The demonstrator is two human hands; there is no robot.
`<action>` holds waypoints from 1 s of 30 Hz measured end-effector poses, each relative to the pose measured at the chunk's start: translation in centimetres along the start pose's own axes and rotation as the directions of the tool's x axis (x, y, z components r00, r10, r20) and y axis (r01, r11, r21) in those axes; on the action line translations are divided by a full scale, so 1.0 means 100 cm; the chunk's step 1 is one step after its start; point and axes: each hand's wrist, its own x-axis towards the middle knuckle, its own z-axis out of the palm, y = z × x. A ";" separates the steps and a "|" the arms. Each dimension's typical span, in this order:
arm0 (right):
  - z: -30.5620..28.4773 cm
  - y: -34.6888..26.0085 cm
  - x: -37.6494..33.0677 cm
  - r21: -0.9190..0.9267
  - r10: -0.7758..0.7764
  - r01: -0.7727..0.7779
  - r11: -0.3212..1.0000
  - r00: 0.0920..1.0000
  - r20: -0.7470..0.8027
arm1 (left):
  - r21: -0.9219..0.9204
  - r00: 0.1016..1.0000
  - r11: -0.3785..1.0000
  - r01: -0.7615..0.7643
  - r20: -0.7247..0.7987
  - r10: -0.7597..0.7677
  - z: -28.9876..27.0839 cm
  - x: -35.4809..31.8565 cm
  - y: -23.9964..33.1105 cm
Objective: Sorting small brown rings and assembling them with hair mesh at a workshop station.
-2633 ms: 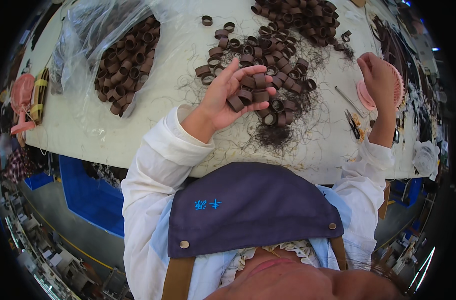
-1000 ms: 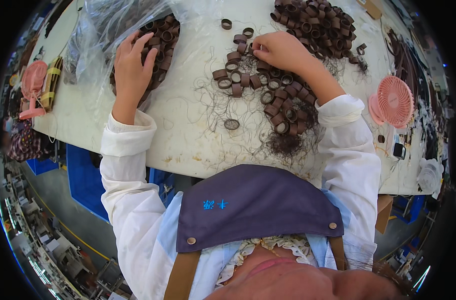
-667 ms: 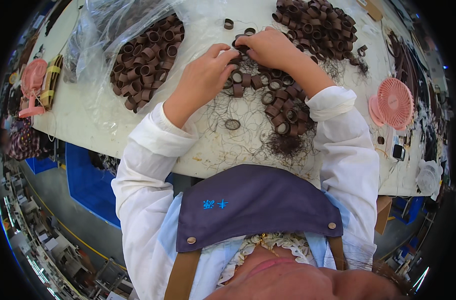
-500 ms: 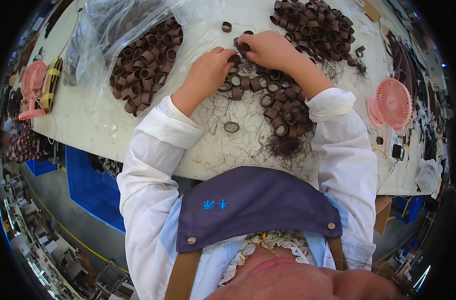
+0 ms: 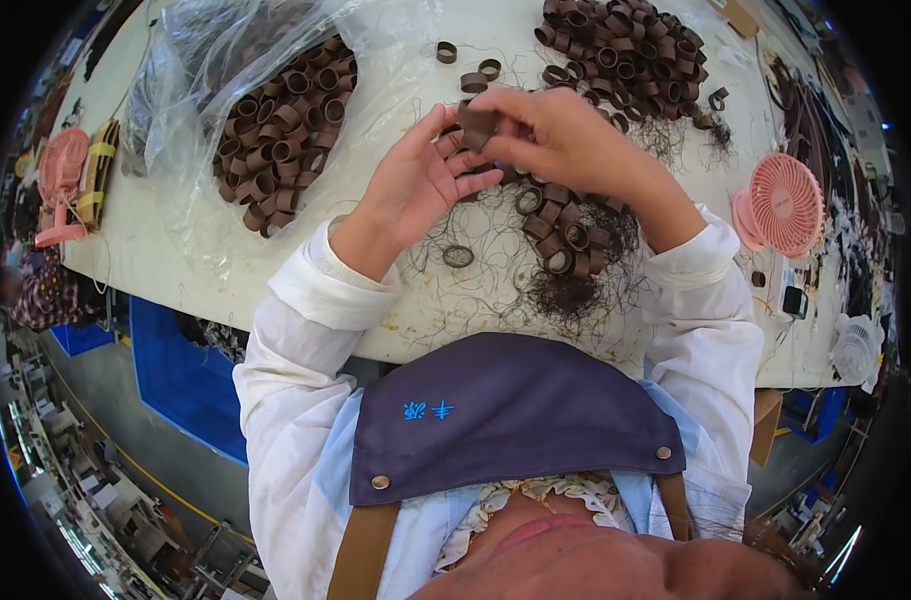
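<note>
My right hand (image 5: 575, 140) pinches a brown ring-shaped loop (image 5: 477, 124) between thumb and fingers, above the middle of the table. Close on its left, my left hand (image 5: 415, 185) is open, palm turned inward and fingers spread. Its fingertips come near the held loop; whether they touch it I cannot tell. Below the right hand lies a cluster of similar brown loops (image 5: 565, 225), some with threads across their openings. Part of this cluster is hidden by the hands. One loose loop (image 5: 458, 257) rests nearer to me among scattered dark threads.
A heap of brown loops (image 5: 285, 140) lies by a clear plastic bag (image 5: 190, 110) on the left; another heap (image 5: 625, 55) is at the far right. Pink fans (image 5: 785, 205) stand at the sides. Dark thread tangles (image 5: 565, 295) lie near the table edge. A blue bin (image 5: 180, 380) sits below.
My left hand has opened and turned its palm inward. The right hand has drawn slightly nearer with a loop in its fingers. Loops at the far middle are now uncovered.
</note>
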 end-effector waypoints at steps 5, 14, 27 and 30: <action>0.002 -0.012 0.007 0.167 0.056 -0.084 0.982 0.985 0.166 | -0.202 0.991 0.971 0.127 -0.007 -0.131 0.000 -0.010 -0.006; 0.012 0.091 0.058 -0.535 0.117 -0.179 0.826 0.982 -0.149 | 0.799 0.933 0.584 -0.141 -0.090 0.348 -0.013 0.024 0.026; 0.014 0.085 0.062 -0.208 0.298 -0.307 0.929 0.952 -0.076 | 0.913 0.845 -0.402 -0.064 0.264 0.465 -0.050 0.106 0.050; 0.027 0.078 0.070 -0.332 0.310 -0.306 0.893 0.950 -0.041 | 0.887 0.802 -0.434 -0.157 0.371 0.468 -0.087 0.131 0.052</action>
